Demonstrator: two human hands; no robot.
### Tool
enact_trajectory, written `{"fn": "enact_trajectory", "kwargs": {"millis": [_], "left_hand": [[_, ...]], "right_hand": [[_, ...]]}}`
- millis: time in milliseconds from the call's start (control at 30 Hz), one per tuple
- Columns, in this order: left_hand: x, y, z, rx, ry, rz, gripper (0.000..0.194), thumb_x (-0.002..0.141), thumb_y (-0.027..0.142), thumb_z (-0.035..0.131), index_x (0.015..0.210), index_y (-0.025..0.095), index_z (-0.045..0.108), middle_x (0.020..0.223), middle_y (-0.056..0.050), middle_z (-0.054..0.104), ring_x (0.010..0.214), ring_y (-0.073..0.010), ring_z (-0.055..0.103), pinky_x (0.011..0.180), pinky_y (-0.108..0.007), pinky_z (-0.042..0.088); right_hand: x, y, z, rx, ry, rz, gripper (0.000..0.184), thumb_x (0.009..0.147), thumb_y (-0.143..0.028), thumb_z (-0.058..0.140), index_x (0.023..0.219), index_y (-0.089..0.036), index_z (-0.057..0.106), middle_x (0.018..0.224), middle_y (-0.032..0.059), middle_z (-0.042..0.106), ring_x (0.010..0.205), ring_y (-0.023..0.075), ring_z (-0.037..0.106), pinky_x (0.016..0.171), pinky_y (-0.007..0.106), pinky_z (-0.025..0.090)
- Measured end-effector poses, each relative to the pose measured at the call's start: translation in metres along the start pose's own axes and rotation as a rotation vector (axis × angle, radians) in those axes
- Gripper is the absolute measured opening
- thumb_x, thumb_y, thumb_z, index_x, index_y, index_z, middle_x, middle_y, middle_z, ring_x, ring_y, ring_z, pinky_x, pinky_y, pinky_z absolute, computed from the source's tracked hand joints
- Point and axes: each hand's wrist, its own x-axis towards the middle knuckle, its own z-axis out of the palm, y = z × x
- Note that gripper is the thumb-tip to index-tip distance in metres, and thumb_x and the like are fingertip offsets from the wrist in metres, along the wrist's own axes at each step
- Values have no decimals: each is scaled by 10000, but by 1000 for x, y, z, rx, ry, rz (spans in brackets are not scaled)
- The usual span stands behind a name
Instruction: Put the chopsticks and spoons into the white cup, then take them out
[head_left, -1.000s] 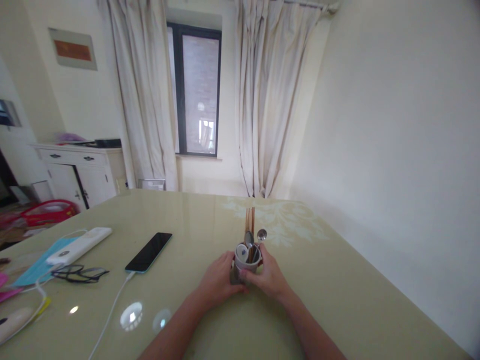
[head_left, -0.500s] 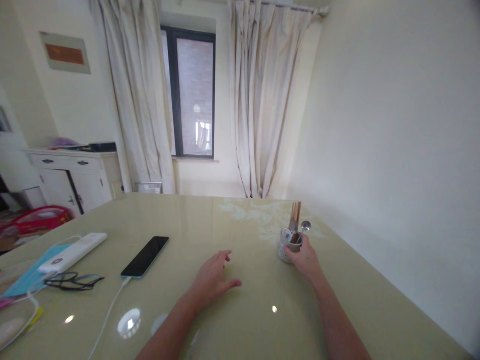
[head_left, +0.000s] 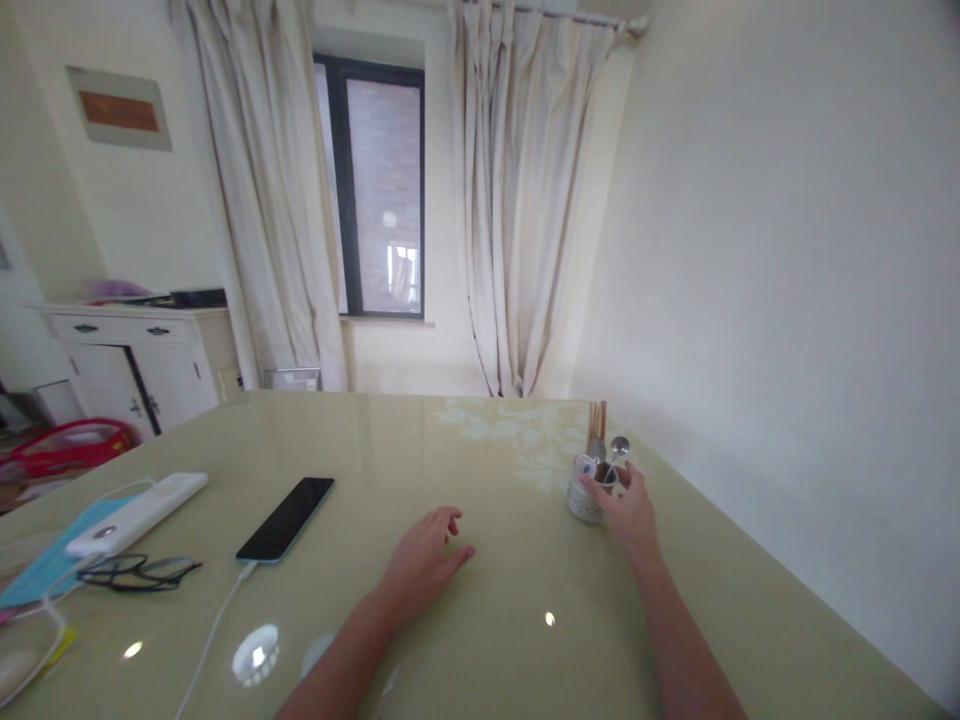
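Note:
A small grey-white cutlery holder (head_left: 583, 503) with holes in its side stands upright at the right of the table. Wooden chopsticks (head_left: 598, 424) and metal spoons (head_left: 619, 446) stick up out of it, along with a round whitish piece at its rim. My right hand (head_left: 628, 508) is around the holder's right side, thumb at the front near the rim and fingers behind, partly hidden. My left hand (head_left: 425, 560) rests over the middle of the table, holding nothing, with its thumb apart from the loosely bent fingers.
On the table's left are a phone (head_left: 286, 520) with a white cable, a white power strip (head_left: 139, 515), a blue face mask (head_left: 64, 553) and dark-framed glasses (head_left: 141, 572). A white wall (head_left: 787, 300) runs along the right edge. Curtains (head_left: 517, 200) hang beyond the far edge.
The cutlery holder has shifted a little to the right, and my right hand has moved right with it, its fingers somewhat more spread. My left hand stays nearly in place. The view has turned slightly.

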Motion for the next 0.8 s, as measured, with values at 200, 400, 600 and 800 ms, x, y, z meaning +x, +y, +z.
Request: {"fn": "enact_trajectory", "kwargs": {"millis": [200,400,600,800], "left_hand": [[2,11,-1,70,-59,28,315,1029,246,380,927,209,676,843,-44,722,817,-191,665,800,-300,510],[-1,14,19,190,-182,249,344,1005,219,469,1283,247,672,1031,-68,776,968,-233,726,894,-343,559],[-4,9,30,168,-218,370,217,961,197,528,1088,216,703,1068,-93,792,1039,-254,739,906,-358,583],[-5,25,23,161,-240,377,290,896,170,571,1152,225,696,1082,-82,795,1034,-261,741,894,-360,580]], "right_hand": [[-38,-41,5,115,270,-461,468,980,-526,606,1278,-167,577,1127,157,619,1064,335,606,932,512,509],[-113,-88,44,147,-741,-867,485,1012,-587,592,1337,-229,630,1206,132,721,1119,311,659,1006,450,510],[-132,-96,55,87,-988,-813,618,1019,-737,470,1291,-230,694,1126,100,772,1024,259,705,923,355,527],[-129,-90,55,124,-927,-820,810,928,-893,386,1166,-201,731,1003,101,768,912,256,709,818,343,524]]}}
